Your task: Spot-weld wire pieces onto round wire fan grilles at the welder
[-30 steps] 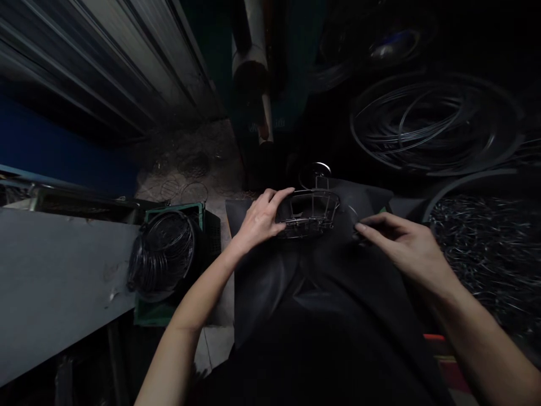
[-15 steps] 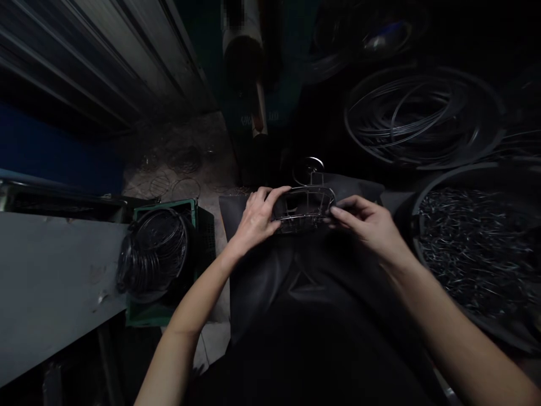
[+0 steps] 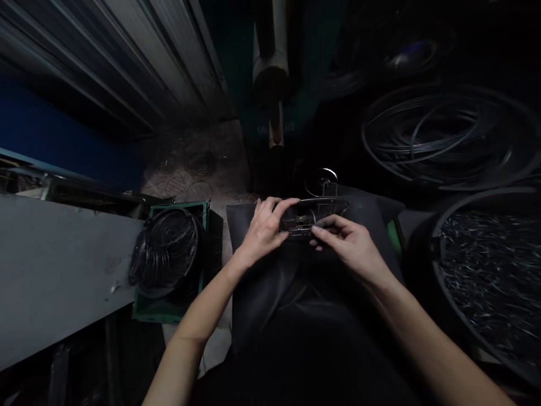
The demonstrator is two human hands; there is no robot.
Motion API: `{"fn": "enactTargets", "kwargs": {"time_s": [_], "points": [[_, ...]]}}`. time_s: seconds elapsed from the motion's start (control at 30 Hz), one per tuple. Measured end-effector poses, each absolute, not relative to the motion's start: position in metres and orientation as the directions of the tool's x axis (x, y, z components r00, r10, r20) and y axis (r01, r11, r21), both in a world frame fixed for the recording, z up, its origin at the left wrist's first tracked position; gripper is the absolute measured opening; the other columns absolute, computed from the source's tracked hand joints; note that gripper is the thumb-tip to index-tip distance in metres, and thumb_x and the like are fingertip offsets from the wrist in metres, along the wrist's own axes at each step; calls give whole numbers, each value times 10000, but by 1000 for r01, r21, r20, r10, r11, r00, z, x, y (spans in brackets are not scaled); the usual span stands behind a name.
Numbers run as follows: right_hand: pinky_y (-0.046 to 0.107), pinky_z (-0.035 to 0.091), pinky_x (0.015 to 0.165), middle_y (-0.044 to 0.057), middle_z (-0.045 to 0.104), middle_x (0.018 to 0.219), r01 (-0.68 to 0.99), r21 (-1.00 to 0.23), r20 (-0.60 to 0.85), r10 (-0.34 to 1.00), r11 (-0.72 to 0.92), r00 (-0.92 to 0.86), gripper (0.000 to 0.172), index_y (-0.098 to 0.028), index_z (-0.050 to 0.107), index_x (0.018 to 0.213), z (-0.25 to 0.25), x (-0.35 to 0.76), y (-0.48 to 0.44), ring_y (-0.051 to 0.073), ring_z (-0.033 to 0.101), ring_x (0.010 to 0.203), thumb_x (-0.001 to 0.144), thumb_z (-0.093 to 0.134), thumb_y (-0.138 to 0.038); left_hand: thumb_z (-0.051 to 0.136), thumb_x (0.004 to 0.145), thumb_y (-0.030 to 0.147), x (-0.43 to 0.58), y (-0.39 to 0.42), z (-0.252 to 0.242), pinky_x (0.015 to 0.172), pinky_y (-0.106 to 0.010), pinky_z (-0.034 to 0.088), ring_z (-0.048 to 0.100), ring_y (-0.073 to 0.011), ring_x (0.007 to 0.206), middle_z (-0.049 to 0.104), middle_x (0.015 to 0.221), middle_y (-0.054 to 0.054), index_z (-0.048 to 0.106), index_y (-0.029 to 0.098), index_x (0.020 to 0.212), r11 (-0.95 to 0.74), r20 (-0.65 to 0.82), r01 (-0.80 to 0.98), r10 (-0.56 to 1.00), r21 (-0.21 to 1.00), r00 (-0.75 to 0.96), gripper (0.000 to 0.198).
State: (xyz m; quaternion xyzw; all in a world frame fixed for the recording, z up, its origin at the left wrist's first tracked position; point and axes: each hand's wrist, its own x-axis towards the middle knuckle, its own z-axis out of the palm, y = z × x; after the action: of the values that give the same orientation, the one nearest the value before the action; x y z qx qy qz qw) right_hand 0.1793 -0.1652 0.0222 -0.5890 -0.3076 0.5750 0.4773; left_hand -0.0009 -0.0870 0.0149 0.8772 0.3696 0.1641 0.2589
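A small wire basket (image 3: 327,202) of thin metal rods lies above the black apron, between my hands. My left hand (image 3: 265,226) is closed on its left end, with fingers over the far rim and the thumb at the near side. My right hand (image 3: 344,239) has thumb and fingertips pinched at the near side of the basket, where a thin curved wire rises from them. Whether that wire is a loose piece or a rib of the basket I cannot tell. Just beyond the basket stands a shiny metal ring (image 3: 321,181) on a small bracket.
Short bent wires fill a large dark tub (image 3: 439,225) on the right. Behind it lies a round container with coiled wire (image 3: 443,135). At left, a green crate (image 3: 147,310) holds a bundle of wire rings (image 3: 164,254), beside a grey panel (image 3: 63,276). A cylindrical machine part (image 3: 274,73) hangs ahead.
My right hand has moved left along the basket, from its right end to nearer the middle. My left hand keeps its hold. The camera view has shifted, and the basket looks flatter now.
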Motion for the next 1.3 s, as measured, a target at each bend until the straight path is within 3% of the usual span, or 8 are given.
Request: {"fn": "enactTargets", "kwargs": {"time_s": [0.27,0.53,0.83,1.1,1.3], "points": [[231,494,512,25,645,664,-111,-944,-328,924,-312,195,375,-156,636,782,18,173,-144,140,613,599,636,763,-478,578,742,111,0,-86,17,1095,-527,252,470,-227,1136,482,1149,-67,378,221,1306,-620,122,602,740,503,661,608],[250,457,526,14,650,692,107,-964,-205,935,-245,290,288,-173,686,824,12,169,-142,118,559,538,709,706,-436,563,764,127,1,-85,20,1105,-552,231,466,-231,1147,468,1186,-69,369,249,1304,-604,125,613,757,509,642,586],[257,467,613,20,681,791,243,-955,-93,949,-170,300,249,-194,689,853,10,164,-140,138,587,650,767,662,-425,553,762,107,-2,-80,20,1115,-578,216,459,-230,1160,459,1181,-66,367,251,1308,-604,156,622,768,499,621,595],[285,484,730,25,683,841,349,-937,84,958,-18,275,227,-204,676,877,4,160,-127,168,623,764,824,606,-414,557,759,105,-5,-69,12,1120,-578,214,471,-220,1150,458,1176,-60,362,263,1312,-649,288,627,758,431,585,607],[288,492,707,25,679,829,380,-922,170,954,66,246,212,-208,670,884,1,161,-108,170,622,748,836,594,-399,543,751,88,-6,-54,15,1107,-604,223,485,-227,1136,466,1177,-74,382,255,1305,-663,329,636,749,396,575,600]]}}
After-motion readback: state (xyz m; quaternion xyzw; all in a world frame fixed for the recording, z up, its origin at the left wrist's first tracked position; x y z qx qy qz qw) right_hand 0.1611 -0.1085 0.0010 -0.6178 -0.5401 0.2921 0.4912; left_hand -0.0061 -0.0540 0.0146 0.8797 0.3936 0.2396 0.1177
